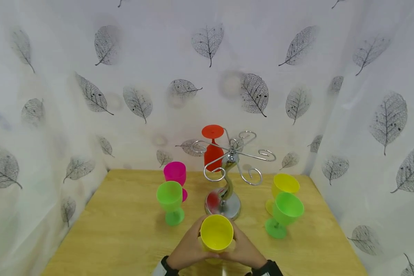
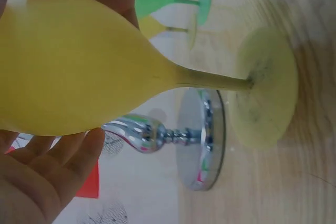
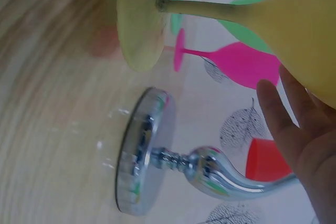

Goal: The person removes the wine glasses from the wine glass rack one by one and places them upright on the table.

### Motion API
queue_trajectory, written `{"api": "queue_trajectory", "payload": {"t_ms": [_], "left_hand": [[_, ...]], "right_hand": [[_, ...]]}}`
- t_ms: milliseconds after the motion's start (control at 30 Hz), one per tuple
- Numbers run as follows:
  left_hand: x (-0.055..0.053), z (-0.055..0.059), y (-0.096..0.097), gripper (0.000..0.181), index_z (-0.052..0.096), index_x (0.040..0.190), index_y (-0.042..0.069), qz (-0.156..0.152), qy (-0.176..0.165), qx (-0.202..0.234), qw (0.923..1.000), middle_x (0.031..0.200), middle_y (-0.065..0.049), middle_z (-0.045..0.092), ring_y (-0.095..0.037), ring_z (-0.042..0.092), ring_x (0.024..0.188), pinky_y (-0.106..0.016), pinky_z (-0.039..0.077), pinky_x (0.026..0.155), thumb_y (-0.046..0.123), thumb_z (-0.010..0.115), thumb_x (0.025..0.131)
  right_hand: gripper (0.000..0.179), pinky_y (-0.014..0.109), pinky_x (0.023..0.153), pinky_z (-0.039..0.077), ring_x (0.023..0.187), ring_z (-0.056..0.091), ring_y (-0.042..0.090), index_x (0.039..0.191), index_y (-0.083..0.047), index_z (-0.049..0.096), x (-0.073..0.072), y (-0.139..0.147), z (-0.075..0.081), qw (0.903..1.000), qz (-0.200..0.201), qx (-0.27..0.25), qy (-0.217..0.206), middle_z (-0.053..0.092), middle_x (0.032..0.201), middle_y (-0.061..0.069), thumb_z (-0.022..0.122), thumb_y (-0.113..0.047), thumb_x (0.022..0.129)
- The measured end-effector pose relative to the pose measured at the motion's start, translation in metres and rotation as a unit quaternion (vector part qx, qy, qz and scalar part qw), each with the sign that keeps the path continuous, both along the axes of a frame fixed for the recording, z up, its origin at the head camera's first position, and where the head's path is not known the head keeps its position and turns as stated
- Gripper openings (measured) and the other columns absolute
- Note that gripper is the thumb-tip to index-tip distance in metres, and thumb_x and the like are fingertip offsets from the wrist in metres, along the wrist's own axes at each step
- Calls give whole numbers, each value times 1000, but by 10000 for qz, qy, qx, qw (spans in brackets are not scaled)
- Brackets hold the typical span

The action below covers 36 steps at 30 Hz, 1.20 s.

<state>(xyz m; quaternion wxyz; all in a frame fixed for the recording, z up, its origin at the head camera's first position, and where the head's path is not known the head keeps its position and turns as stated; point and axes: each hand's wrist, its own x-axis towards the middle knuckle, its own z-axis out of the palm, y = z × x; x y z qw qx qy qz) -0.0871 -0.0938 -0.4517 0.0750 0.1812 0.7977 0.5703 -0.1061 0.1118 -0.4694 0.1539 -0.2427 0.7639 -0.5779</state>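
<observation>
Both hands grip a yellow plastic goblet around its bowl, one from each side, near the front of the table. The left hand curls around its left side and the right hand around its right. It stands mouth up, with its foot close over the tabletop in the left wrist view. Just beyond the hands is a chrome goblet rack with a curved post and several curled wire arms. A red goblet hangs upside down from an arm at its back left.
Left of the rack stand a green goblet and, behind it, a magenta goblet. To the right, another green goblet stands before a second yellow goblet. A leaf-printed curtain encloses the wooden table.
</observation>
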Motion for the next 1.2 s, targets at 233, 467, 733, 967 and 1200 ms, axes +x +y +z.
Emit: {"api": "queue_trajectory", "payload": {"t_ms": [233, 467, 733, 967, 1200], "left_hand": [[-1, -15, -14, 88, 34, 140, 16, 22, -650, 153, 9978, 137, -2, 49, -25, 48, 124, -52, 44, 100, 32, 83, 69], [0, -16, -20, 87, 33, 140, 14, 13, -807, 357, 9961, 138, -6, 47, -32, 45, 127, -59, 41, 101, 29, 83, 69], [2, -15, -29, 85, 35, 139, 15, 47, -816, 409, 9958, 137, -6, 48, -32, 45, 125, -60, 41, 98, 26, 83, 69], [9, -14, -46, 84, 35, 139, 18, 339, -1003, 363, 9937, 137, -5, 48, -32, 45, 125, -57, 42, 99, 25, 83, 70], [17, -10, -68, 86, 33, 141, 19, 705, -1353, 241, 9880, 138, -7, 48, -31, 45, 126, -57, 41, 99, 26, 83, 70]], "right_hand": [[85, 34, 108, 36, 128, 43, 8, 144, -26, 30, -4, -13, -16, 9990, 423, -50, 139, 43, 144, 2, 79, -22, 74], [82, 30, 104, 36, 125, 45, 10, 142, -23, 32, -5, -20, -17, 9985, 511, -199, -52, 45, 141, 4, 79, -18, 75], [82, 32, 104, 37, 125, 47, 18, 141, -20, 33, -5, -29, -17, 9979, 543, -301, -203, 45, 140, 7, 79, -16, 74], [81, 32, 104, 39, 127, 45, 22, 142, -26, 30, -7, -50, -19, 9930, 924, -455, -577, 42, 141, 4, 77, -19, 77], [80, 26, 98, 44, 124, 48, 17, 141, -28, 29, -12, -74, -17, 9907, 1226, -414, -428, 44, 140, 1, 77, -20, 77]]}}
